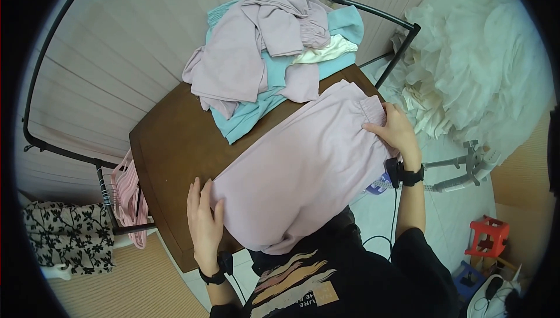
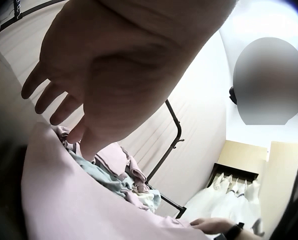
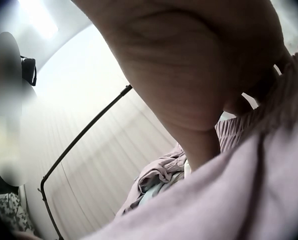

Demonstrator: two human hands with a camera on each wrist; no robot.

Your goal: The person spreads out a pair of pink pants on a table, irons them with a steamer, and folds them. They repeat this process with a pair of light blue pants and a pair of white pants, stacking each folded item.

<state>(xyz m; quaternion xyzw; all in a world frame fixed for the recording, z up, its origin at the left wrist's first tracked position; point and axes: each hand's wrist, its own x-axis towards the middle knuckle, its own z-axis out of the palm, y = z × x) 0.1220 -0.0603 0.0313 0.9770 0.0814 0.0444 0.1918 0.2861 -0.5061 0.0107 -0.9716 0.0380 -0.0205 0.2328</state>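
A pale pink garment [image 1: 286,166] with a gathered elastic waistband lies folded lengthwise across the table's front, its lower edge against the person's body. The right hand [image 1: 398,128] holds the waistband end, thumb on top of the cloth and fingers over the far edge. At the opposite end the left hand [image 1: 204,216] lies beside the cloth's edge with its fingers extended. In the left wrist view the left hand [image 2: 109,75] has spread fingers near the pink cloth [image 2: 79,195]. The right wrist view shows the right hand [image 3: 204,75] at the gathered band [image 3: 239,127].
A heap of pink and turquoise clothes [image 1: 233,61] covers the back of the brown table [image 1: 169,137]. Black rack bars [image 1: 64,152] stand around it, with pink hangers [image 1: 129,195] at left. White tulle [image 1: 478,55], a grey stand [image 1: 466,169] and a red stool [image 1: 489,236] are at right.
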